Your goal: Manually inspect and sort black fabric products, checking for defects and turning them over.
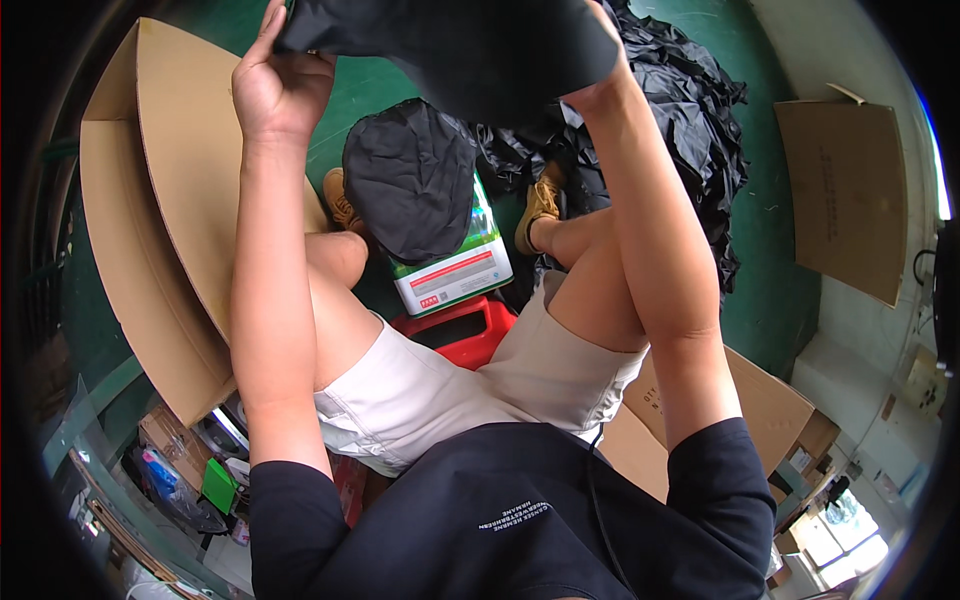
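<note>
I hold a piece of black cloth (pixel 480 60) stretched out in front of me, at the top of the view. My left hand (pixel 285 90) grips its left edge between thumb and fingers. At its right end is my right hand (pixel 603 85); the cloth hides most of those fingers, though it hangs from that hand. Below the cloth, a gathered black fabric cover (pixel 412 180) lies on top of a white and green tin (pixel 460 280) between my legs. On the floor at the right spreads a large heap of black fabric (pixel 690 120).
A tall open cardboard box (pixel 185 190) stands close by my left arm. Nearer me than the tin is a red plastic object (pixel 480 345) with a handle. Another carton (pixel 840 190) stands by the right wall, and a cardboard box (pixel 755 405) sits beside my right elbow.
</note>
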